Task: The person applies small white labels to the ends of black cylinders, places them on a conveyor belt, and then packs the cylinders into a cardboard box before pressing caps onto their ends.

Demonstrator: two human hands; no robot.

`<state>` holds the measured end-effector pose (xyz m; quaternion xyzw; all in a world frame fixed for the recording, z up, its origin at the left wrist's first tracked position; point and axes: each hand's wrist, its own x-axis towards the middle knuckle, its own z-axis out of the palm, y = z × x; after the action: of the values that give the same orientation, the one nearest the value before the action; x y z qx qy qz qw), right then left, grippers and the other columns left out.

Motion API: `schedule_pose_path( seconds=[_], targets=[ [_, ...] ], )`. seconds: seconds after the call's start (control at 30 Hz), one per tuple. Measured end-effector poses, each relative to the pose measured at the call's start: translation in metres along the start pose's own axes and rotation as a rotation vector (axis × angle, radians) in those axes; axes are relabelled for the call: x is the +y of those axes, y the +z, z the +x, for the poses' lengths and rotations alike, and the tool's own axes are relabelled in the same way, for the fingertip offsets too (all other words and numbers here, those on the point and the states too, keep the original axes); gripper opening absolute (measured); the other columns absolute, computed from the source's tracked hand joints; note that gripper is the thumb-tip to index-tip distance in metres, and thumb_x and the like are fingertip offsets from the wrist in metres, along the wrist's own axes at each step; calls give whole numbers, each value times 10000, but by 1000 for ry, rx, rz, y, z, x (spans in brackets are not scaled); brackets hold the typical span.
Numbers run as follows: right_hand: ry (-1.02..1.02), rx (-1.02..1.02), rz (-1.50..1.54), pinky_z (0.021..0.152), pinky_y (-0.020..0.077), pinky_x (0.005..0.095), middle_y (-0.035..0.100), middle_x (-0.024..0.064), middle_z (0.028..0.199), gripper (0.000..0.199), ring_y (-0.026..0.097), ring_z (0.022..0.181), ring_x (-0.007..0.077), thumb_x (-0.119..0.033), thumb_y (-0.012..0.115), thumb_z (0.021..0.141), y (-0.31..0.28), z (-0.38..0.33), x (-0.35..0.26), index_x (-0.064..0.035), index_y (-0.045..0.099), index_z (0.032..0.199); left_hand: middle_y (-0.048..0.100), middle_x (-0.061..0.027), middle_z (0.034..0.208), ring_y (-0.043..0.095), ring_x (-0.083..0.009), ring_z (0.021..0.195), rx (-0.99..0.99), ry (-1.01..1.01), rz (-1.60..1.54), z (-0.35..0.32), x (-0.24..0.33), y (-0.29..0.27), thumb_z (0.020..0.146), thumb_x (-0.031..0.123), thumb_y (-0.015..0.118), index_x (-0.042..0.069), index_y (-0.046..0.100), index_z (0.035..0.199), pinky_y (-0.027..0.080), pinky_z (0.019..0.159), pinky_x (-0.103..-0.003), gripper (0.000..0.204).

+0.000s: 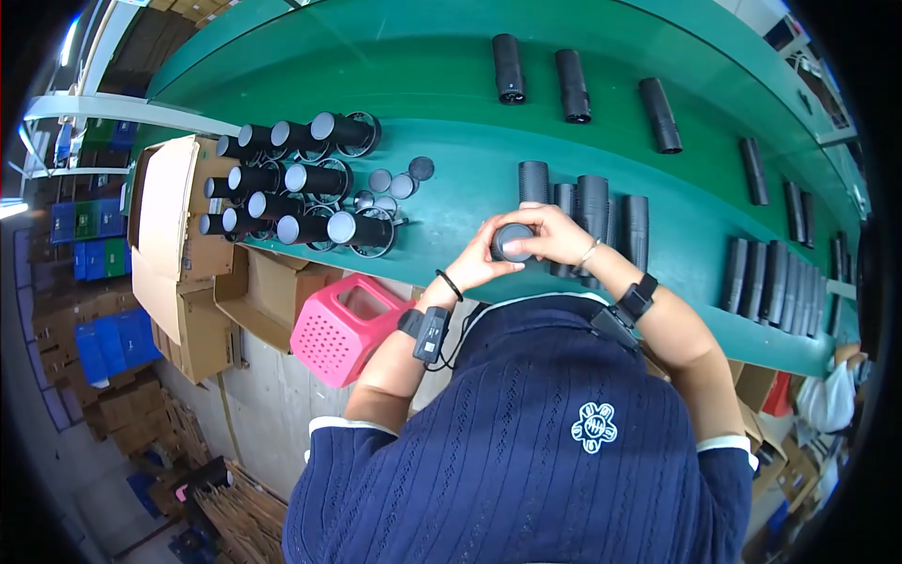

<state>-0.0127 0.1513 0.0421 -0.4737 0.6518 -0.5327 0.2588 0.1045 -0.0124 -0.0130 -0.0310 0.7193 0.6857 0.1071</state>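
Note:
Near the front edge of the green table, both hands are closed around a short black cylinder with a round grey end [513, 242]. My left hand [476, 261] wraps its left side. My right hand [556, 235] grips from the other side, with the thumb and fingers over the grey end. Most of the cylinder's body is hidden by the fingers. Just beyond my right hand stand several black ribbed tubes [593, 199]. Several loose grey and black discs [401, 185] lie left of my hands, beside rows of black cylinders with grey ends [321, 179].
More black tubes lie toward the far side [508, 68] and in a row at the right [775, 282]. A pink plastic stool [348, 329] stands below the table edge at left, near cardboard boxes [174, 216]. A metal rail [141, 113] runs along the far left.

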Motion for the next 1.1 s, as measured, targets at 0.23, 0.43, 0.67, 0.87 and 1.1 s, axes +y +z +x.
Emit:
schedule_pose_path(
  seconds=[0.23,0.43,0.67,0.87,1.1],
  targets=[
    [697,-51,507,412,430,186,593,51,816,260,572,549,62,-277,575,920,-12,11,1,-100,675,1082,506,-79,1242,476,-164,1175,-9,38,-34,5,8,-1,698,33,773,47,292,1392,387,1005,-323,844],
    [435,-20,324,455,469,203,604,44,813,294,574,565,66,-279,585,915,-4,9,-8,-87,651,1128,476,-160,1257,438,-255,1234,116,139,180,0,11,-1,683,50,768,35,289,1375,367,1025,-371,842],
    [598,24,686,545,512,196,614,40,1002,429,598,708,84,-275,591,917,-21,7,-6,-107,521,1304,470,-181,1243,441,-343,1199,263,111,262,3,15,-4,674,39,746,35,372,1305,366,1015,-402,734],
    [567,-37,606,570,505,189,596,24,1037,583,565,772,69,-88,702,798,-18,5,-18,-123,480,1336,465,-200,1206,440,-403,1124,390,148,540,3,16,3,670,4,705,36,421,1240,381,971,-459,637],
    [541,96,353,460,418,182,593,-14,836,404,498,585,33,-169,746,781,2,21,-18,-65,572,1130,466,-218,1205,447,-404,1130,412,145,496,4,-3,1,676,11,712,40,411,1248,390,966,-460,647]
  ],
)
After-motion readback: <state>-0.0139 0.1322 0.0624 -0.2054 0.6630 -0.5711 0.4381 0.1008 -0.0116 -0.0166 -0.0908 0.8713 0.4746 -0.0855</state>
